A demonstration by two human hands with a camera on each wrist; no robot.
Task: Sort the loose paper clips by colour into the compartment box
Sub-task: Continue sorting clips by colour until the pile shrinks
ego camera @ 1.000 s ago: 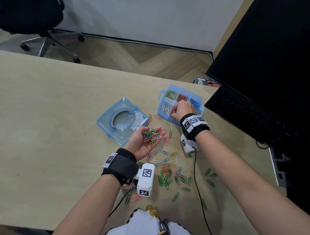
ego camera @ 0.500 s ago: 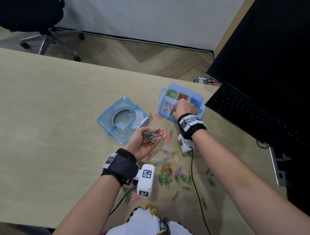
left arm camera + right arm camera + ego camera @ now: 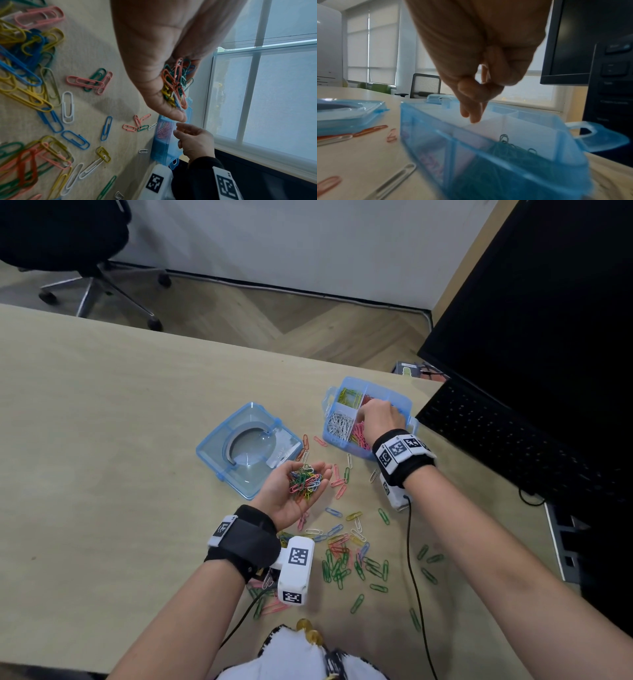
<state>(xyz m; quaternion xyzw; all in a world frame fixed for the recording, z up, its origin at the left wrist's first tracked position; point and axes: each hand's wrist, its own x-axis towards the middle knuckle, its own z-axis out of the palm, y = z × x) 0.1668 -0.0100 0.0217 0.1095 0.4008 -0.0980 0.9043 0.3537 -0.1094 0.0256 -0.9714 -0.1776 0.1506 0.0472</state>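
My left hand (image 3: 294, 494) lies palm up with the fingers loosely cupped, cradling a small tangle of mixed-colour wire paper clips (image 3: 304, 481); I hold it that way, I judge, so the handful works as a tray the other hand can pick from without reaching down to the desk each time. Nearest me on the pale wood-grain desk (image 3: 102, 446), the loose clips (image 3: 346, 556) lie scattered between my forearms, mostly green with yellow, blue, pink and white mixed in, so a good share of the sorting is not yet done. Just beyond the cupped palm a few pink and orange clips lie on the desk, and beside them the translucent blue plastic lid (image 3: 247, 447) rests flat, set apart to the left so the box is open from above. Farther out, my right hand (image 3: 378, 419) hovers over the translucent blue compartment box (image 3: 400, 400), fingers bunched and pointing down with the thumb meeting the fingertips (image 3: 475, 117); I cannot tell whether a clip is pinched there or not. In the box the near-left cell holds white clips, pink ones fill the cell under my wrist, yellow sit at the far left, and the right wrist view shows green in a near cell. A black keyboard (image 3: 513, 440) lies beyond on the right.
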